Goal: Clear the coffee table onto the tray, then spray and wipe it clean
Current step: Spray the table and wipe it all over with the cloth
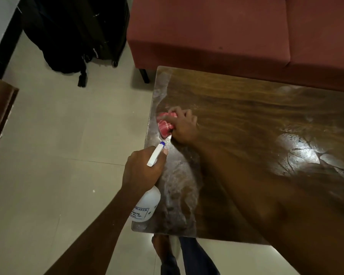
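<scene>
Wet streaks cover the wooden coffee table (246, 108), bare of clutter, so wiping looks under way. Pressed flat under the right hand (184, 126), a bunched red cloth (165, 124) scrubs the table's left edge, its fingers closed over it. Just behind that grip, the left hand (142, 169) wraps the spray bottle (147, 203) by its neck, nozzle aimed toward the cloth, likely ready to re-wet.

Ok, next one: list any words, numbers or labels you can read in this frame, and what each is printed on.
"PRAYER": top line of the label on the white spray bottle held in the left hand; the first letter is hidden, so probably "SPRAYER".
"0078": partial number on the label's next line, blurred and uncertain.
Lower label lines: too small and blurred to read.
No other text shows, including on the red cloth under the right hand.
</scene>
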